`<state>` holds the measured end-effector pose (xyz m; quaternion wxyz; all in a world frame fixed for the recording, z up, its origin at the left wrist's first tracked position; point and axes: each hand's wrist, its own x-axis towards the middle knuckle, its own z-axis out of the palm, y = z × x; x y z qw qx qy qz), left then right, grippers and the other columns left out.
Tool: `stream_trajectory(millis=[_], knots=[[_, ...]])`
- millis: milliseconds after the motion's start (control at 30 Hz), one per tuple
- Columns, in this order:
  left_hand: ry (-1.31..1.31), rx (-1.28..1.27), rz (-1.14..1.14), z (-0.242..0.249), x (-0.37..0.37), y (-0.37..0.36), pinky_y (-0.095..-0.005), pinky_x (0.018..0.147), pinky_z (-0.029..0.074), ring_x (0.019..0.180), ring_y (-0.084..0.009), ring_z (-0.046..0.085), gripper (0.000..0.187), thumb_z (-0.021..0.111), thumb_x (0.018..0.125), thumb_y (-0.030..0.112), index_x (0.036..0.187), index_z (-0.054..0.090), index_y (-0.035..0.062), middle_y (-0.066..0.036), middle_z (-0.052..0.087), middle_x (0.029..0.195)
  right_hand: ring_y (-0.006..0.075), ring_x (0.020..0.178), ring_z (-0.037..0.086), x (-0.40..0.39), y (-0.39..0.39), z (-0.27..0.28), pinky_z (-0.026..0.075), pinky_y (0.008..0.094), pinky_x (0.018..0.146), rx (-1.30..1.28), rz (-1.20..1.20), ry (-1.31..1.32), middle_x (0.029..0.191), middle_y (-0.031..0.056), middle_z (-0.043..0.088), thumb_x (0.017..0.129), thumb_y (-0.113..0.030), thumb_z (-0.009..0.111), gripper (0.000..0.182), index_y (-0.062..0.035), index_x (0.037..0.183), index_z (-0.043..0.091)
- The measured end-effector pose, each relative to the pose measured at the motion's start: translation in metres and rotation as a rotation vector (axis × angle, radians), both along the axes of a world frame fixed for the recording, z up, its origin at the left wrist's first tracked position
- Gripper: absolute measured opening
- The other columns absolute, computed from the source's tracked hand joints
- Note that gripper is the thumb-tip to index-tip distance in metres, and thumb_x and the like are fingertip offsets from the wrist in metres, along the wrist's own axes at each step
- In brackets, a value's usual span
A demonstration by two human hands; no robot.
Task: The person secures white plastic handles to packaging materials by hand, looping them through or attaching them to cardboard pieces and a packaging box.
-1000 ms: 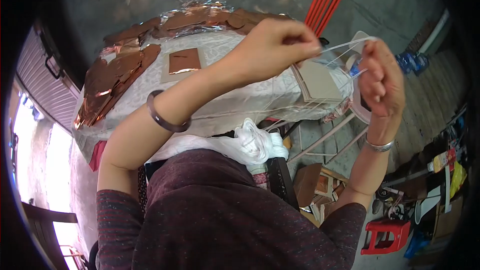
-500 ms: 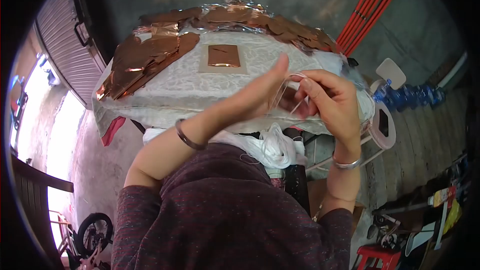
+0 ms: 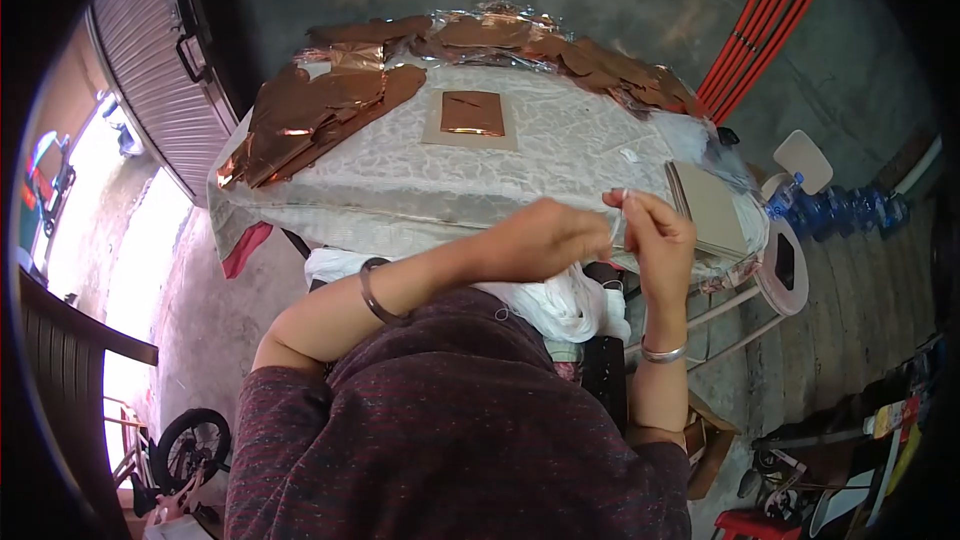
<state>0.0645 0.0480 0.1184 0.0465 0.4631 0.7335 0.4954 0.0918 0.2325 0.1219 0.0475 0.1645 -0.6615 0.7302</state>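
Note:
A short length of white string (image 3: 618, 225) shows between my two hands, above my lap. My left hand (image 3: 552, 238) is curled closed at one side of it, its fingertips turned away from view. Thumb and fingers of my right hand (image 3: 657, 238) pinch the string on the other side. Just below lies a loose skein of white string (image 3: 565, 308) on my lap. Beyond my hands, a copper-coloured foil sheet (image 3: 472, 114) rests on a grey board (image 3: 432, 132) on the cloth-covered table (image 3: 370, 165).
Copper foil sheets (image 3: 320, 105) pile along the table's left and far edges. Grey boards (image 3: 708, 205) are stacked at the right. A stool (image 3: 795, 285) holding a dark phone (image 3: 785, 262) stands beside the table, near blue water bottles (image 3: 840, 210). Red pipes (image 3: 765, 30) rise behind.
My left hand has dropped from an upright, stretched pose and closed. The wide string loops between my hands have shrunk to a short piece. My right hand has moved slightly down.

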Motion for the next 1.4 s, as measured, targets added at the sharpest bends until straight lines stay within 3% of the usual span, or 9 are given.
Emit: stream_trajectory(millis=[67,333,467,667,733,867,1033,1200,1400], knots=[[0.032,0.076,0.071,0.011,-0.014,-0.006,-0.0282,0.069,0.043,0.071,-0.0155,0.056,0.018,0.049,0.087,0.017,0.083,0.06,0.0022,-0.009,0.06,0.075,0.0034,0.042,0.037,-0.004,0.007,-0.016,0.029,0.0163,0.04,0.443,-0.108,0.053,0.074,0.011,0.063,0.084,-0.012,0.054,0.018,0.0039,0.089,0.061],[0.141,0.112,0.008,-0.004,0.003,0.016,-0.0307,0.061,0.044,0.065,-0.0234,0.056,0.017,0.051,0.085,0.018,0.084,0.058,0.0018,-0.013,0.058,0.072,0.0047,0.045,0.043,0.0,0.006,-0.014,0.033,0.0163,0.042,0.161,-0.242,0.055,0.077,0.0119,0.064,0.083,-0.006,0.052,0.015,0.0043,0.086,0.062],[0.103,0.147,0.144,-0.002,-0.021,0.015,-0.0336,0.061,0.044,0.064,-0.0298,0.055,0.015,0.052,0.084,0.018,0.085,0.057,0.0035,-0.014,0.057,0.071,0.0035,0.048,0.045,0.011,0.024,-0.01,0.033,0.0166,0.041,-0.075,0.404,-0.087,0.076,0.0095,0.064,0.083,-0.011,0.056,0.017,0.0029,0.09,0.061],[0.336,0.035,0.001,-0.02,-0.011,0.027,-0.0336,0.063,0.045,0.069,-0.0315,0.056,0.014,0.048,0.085,0.014,0.084,0.056,0.0022,-0.015,0.058,0.073,0.0063,0.041,0.044,0.002,0.017,-0.024,0.033,0.0171,0.039,0.181,-0.215,0.075,0.079,0.0152,0.063,0.084,-0.011,0.051,0.017,0.0044,0.084,0.06],[0.138,0.069,0.121,-0.019,-0.021,0.021,-0.0341,0.064,0.045,0.07,-0.0289,0.057,0.013,0.051,0.084,0.014,0.084,0.056,0.0029,-0.013,0.059,0.076,0.0043,0.049,0.046,0.009,0.026,-0.013,0.035,0.0161,0.043,-0.037,0.371,-0.14,0.08,0.0119,0.064,0.085,-0.009,0.052,0.017,0.004,0.089,0.061],[0.233,-0.027,0.166,-0.026,0.003,0.033,-0.0318,0.062,0.045,0.065,-0.019,0.058,0.011,0.054,0.082,0.013,0.084,0.057,0.0024,-0.01,0.06,0.075,0.0034,0.045,0.043,-0.002,0.004,-0.014,0.031,0.0162,0.04,0.084,-0.193,-0.009,0.077,0.0107,0.064,0.086,-0.012,0.052,0.019,0.0031,0.089,0.061],[0.21,0.084,0.239,-0.018,-0.033,0.015,-0.0285,0.056,0.045,0.062,-0.0131,0.056,0.014,0.053,0.084,0.014,0.088,0.058,0.0016,-0.008,0.059,0.071,0.002,0.047,0.041,0.007,0.012,-0.01,0.03,0.0151,0.042,0.235,0.12,-0.213,0.068,0.0026,0.06,0.086,-0.009,0.05,0.018,0.0038,0.092,0.062],[-0.811,0.342,0.022,-0.03,-0.007,0.03,-0.0202,0.052,0.041,0.058,-0.0078,0.053,0.021,0.05,0.089,0.019,0.086,0.06,0.001,-0.002,0.058,0.071,0.0012,0.05,0.041,0.003,0.004,-0.017,0.029,0.0151,0.042,0.027,0.0,-0.079,0.069,-0.0006,0.057,0.087,-0.009,0.048,0.021,0.0033,0.1,0.06],[-0.088,0.001,0.274,-0.013,-0.012,0.017,-0.0212,0.054,0.044,0.057,-0.0075,0.054,0.014,0.057,0.083,0.011,0.085,0.06,-0.0025,-0.005,0.059,0.07,0.0008,0.05,0.041,-0.002,0.008,-0.03,0.032,0.0147,0.044,0.381,0.043,-0.084,0.071,-0.0013,0.057,0.086,-0.007,0.05,0.018,0.0008,0.1,0.059]])
